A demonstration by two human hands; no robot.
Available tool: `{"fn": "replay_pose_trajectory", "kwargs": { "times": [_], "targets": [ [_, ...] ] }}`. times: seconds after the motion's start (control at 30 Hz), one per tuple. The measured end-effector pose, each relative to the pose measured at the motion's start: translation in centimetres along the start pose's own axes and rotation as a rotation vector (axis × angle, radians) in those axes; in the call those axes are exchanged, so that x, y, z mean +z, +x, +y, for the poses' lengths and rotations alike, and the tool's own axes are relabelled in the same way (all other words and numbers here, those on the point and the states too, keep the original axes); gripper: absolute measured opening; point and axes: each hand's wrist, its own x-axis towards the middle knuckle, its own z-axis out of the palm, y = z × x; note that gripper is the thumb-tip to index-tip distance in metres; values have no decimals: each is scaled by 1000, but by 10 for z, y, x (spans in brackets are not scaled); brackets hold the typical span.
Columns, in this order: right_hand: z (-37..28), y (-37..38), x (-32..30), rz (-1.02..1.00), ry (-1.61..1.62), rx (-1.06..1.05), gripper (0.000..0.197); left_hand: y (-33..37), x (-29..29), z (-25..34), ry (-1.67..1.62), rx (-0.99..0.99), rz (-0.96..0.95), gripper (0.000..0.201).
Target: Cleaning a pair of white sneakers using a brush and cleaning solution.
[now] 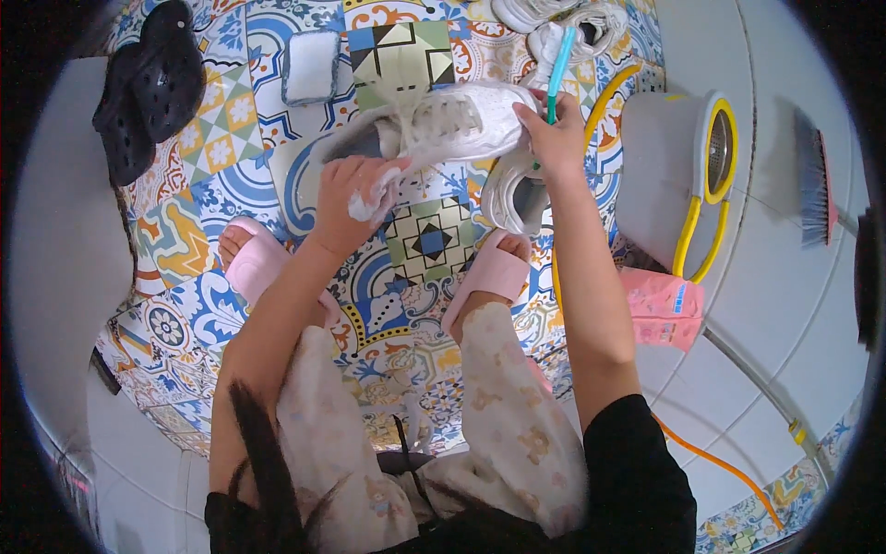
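Observation:
A white lace-up sneaker (466, 120) is held up sideways between my two hands, its toe to the right and its grey-lined opening to the left. My left hand (355, 198) is closed on the near side of the heel end, with white foam over its fingers. At the toe, my right hand (556, 138) grips the sneaker and also a slim turquoise handle (559, 74) that points up. Whatever is at the lower end of that handle is hidden by the hand. Below the toe, a second white shoe (517, 198) rests on the tiles.
A white sponge-like block (311, 67) lies on the patterned floor. Black clogs (152, 88) stand far left, more white shoes (577, 28) far right. To the right are a grey bucket (660, 166) with yellow trim, a yellow hose (604, 106), a pink packet (663, 309) and a brush (817, 189).

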Motion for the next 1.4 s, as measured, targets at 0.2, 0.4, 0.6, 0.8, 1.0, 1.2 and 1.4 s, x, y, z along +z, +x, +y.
{"fn": "replay_pose_trajectory", "kwargs": {
  "times": [0.2, 0.4, 0.6, 0.8, 1.0, 1.2, 1.4],
  "targets": [
    [36, 0, 30, -125, 105, 120, 28, 5, -16, -7, 63, -162, -48, 41],
    [10, -44, 29, -23, -243, -82, 29, 5, -23, -12, 236, -347, -250, 50],
    [3, -99, 27, -39, -56, -18, 48, 26, 5, -27, -93, -711, -285, 60],
    [9, -140, 56, -247, -325, -248, 47, 31, 45, -46, -622, -900, -194, 51],
    [4, -95, 80, -233, -475, -315, 51, 28, 78, -70, -355, -775, -203, 47],
    [27, -144, 67, -221, -471, -337, 55, 18, 77, -75, -345, -786, -197, 51],
    [1, -52, 80, -133, -450, -304, 55, 42, 40, -28, -958, -1210, -213, 53]
  ]
}}
